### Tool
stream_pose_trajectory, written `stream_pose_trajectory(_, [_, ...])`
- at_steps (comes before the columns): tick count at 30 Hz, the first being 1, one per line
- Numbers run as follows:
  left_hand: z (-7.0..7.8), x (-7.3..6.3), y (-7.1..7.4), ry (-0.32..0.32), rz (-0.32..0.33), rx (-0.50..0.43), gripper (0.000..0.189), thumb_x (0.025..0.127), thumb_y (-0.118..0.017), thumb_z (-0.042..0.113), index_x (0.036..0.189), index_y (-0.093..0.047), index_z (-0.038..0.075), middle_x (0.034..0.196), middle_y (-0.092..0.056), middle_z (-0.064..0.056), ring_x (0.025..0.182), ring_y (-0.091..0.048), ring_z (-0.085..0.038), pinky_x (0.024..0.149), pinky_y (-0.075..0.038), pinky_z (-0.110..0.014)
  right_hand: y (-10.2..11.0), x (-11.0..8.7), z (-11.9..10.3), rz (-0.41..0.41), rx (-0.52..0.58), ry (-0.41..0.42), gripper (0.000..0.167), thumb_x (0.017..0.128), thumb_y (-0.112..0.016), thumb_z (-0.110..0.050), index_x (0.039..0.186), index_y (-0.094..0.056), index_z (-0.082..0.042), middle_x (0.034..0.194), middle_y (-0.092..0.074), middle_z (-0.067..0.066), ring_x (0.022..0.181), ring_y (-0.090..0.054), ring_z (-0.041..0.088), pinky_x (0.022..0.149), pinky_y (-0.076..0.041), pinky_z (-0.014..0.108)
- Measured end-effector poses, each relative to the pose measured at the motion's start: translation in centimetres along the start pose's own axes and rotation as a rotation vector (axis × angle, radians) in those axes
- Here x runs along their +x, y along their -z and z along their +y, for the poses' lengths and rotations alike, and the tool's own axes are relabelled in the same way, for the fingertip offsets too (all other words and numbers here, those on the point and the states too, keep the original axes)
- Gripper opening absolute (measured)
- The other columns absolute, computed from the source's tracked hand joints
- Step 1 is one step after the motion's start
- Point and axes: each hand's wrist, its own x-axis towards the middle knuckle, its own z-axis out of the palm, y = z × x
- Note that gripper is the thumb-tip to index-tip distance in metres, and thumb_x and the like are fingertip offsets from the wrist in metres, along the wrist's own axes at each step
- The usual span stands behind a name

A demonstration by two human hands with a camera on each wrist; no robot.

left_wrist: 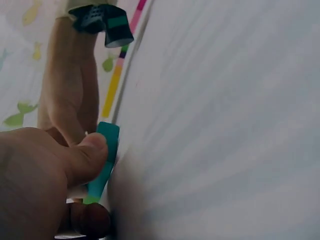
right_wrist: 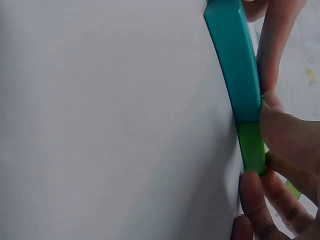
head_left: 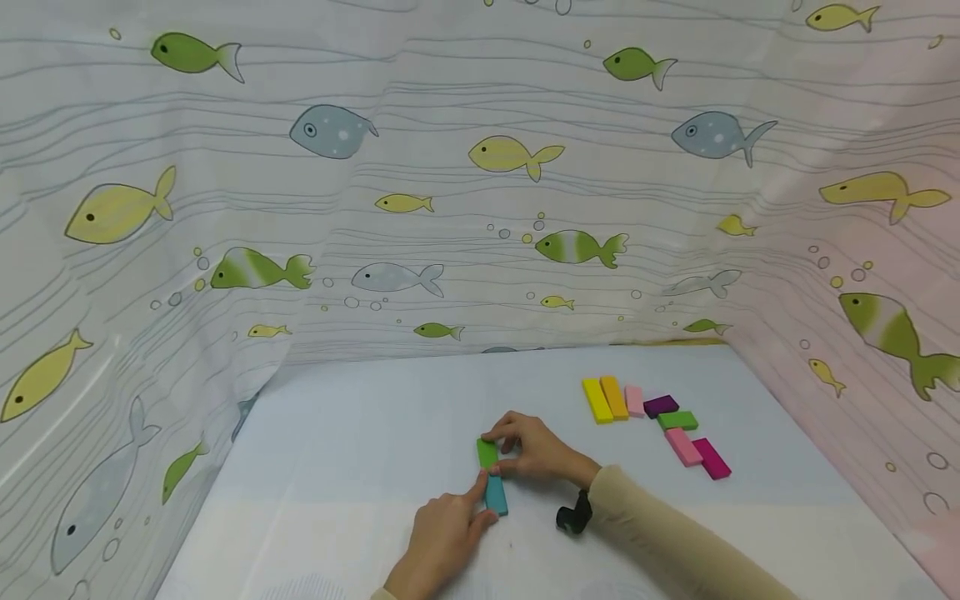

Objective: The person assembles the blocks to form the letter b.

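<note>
Two flat blocks, one green (head_left: 487,454) and one teal (head_left: 497,496), lie end to end on the white tabletop. My right hand (head_left: 536,450) pinches the green block, with its fingers at the far end and the thumb by the joint. In the right wrist view, the teal block (right_wrist: 234,62) meets the green block (right_wrist: 251,145) without a visible gap. My left hand (head_left: 446,533) holds the teal block, index finger near the joint and thumb by its near end. The left wrist view shows that thumb (left_wrist: 92,150) against the teal block.
At the back right lie yellow (head_left: 598,401), orange (head_left: 614,398), purple (head_left: 661,406), green (head_left: 678,420) and magenta (head_left: 711,458) blocks, plus two pink ones (head_left: 683,447). A black wrist camera (head_left: 575,514) hangs under the right wrist. Fish-patterned curtains (head_left: 457,242) enclose the table.
</note>
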Motion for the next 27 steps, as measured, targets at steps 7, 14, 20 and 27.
stream_pose_trajectory(7, [0.31,0.07,-0.35,-0.001,-0.012,0.058,0.063,0.099,-0.070,0.040,0.153,-0.058,0.009,0.069,-0.069,-0.003,0.053,-0.046,-0.007,0.048,-0.039,-0.029,0.01,-0.09,-0.31,-0.007,-0.020,-0.032,0.048,0.088,-0.089,-0.028,0.133,-0.075,-0.017,0.121,-0.067,-0.003,0.096,-0.066,0.008,0.085,-0.053,0.024])
stream_pose_trajectory(14, [0.42,-0.03,-0.34,-0.004,-0.022,0.052,0.064,0.100,-0.070,0.038,0.154,-0.055,0.007,0.071,-0.070,0.001,0.055,-0.045,-0.005,0.049,-0.038,-0.027,0.07,-0.18,-0.53,-0.004,-0.003,-0.023,0.047,0.089,-0.089,-0.026,0.132,-0.075,-0.016,0.119,-0.067,-0.002,0.094,-0.067,0.011,0.084,-0.054,0.024])
stream_pose_trajectory(20, [0.46,0.00,-0.31,-0.005,-0.011,0.019,0.063,0.099,-0.073,0.036,0.153,-0.057,0.006,0.069,-0.068,0.001,0.053,-0.042,-0.005,0.048,-0.037,-0.026,0.12,-0.29,-0.01,-0.020,0.029,-0.019,0.050,0.089,-0.088,-0.029,0.134,-0.072,-0.016,0.123,-0.069,-0.002,0.094,-0.067,0.012,0.086,-0.054,0.024])
stream_pose_trajectory(27, [0.06,0.08,-0.35,-0.013,0.028,-0.036,0.061,0.097,-0.076,0.035,0.150,-0.061,0.008,0.057,-0.053,0.005,0.049,-0.034,-0.004,0.046,-0.033,-0.025,0.39,-0.55,0.42,-0.055,0.080,-0.033,0.058,0.089,-0.089,-0.032,0.141,-0.067,-0.017,0.132,-0.069,-0.004,0.100,-0.066,0.010,0.095,-0.052,0.027])
